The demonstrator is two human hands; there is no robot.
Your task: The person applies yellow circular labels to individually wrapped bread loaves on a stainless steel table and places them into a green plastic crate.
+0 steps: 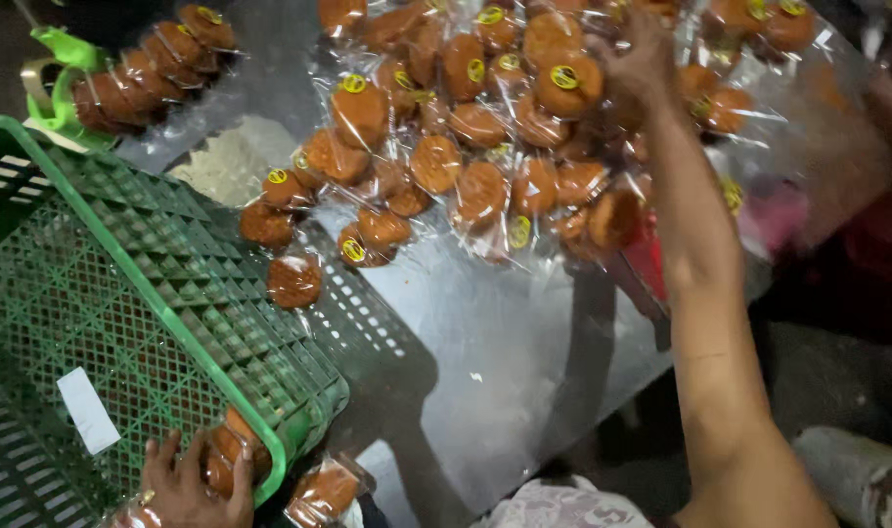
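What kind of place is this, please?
Probably a small food packing workshop. Many round brown cakes in clear wrappers lie heaped on a metal table, and a green plastic crate stands beside it.

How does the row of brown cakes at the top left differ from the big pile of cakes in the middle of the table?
The row of cakes stands in one tidy line, cakes on edge against each other; the pile of cakes is loose and spread wide, most lying flat. The row lies by a green tape dispenser, with no hand near; the right hand reaches into the pile. Both are round brown cakes in clear wrap with yellow stickers.
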